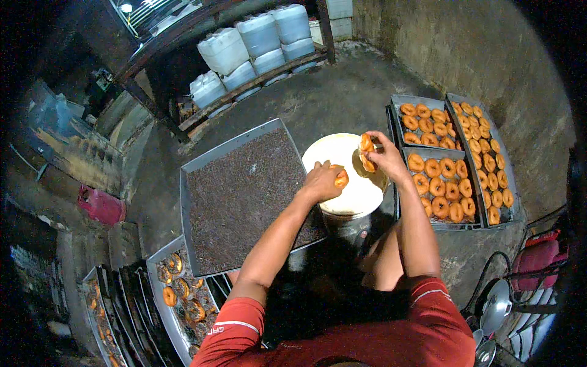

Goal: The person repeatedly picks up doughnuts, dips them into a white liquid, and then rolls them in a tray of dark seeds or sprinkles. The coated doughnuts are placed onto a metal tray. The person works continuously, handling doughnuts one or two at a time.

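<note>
In my left hand [321,181] is a golden doughnut [340,177], held low over a round tub of pale cream or icing [353,195]. My right hand [387,158] grips another doughnut [366,153], tilted on edge above the tub's far right side; a pale coating shows along its left edge. Left of the tub lies a large metal tray of dark sprinkles [243,197], partly behind my left forearm. Whether the doughnut in my left hand touches the cream, I cannot tell.
Plain ring doughnuts fill metal trays [440,186] on the right, by the wall. At lower left, a tray [172,293] holds sprinkle-coated doughnuts beside stacked trays [133,312]. White plastic jerrycans [224,50] stand on a rack; a pink gas cylinder [101,204] is at left.
</note>
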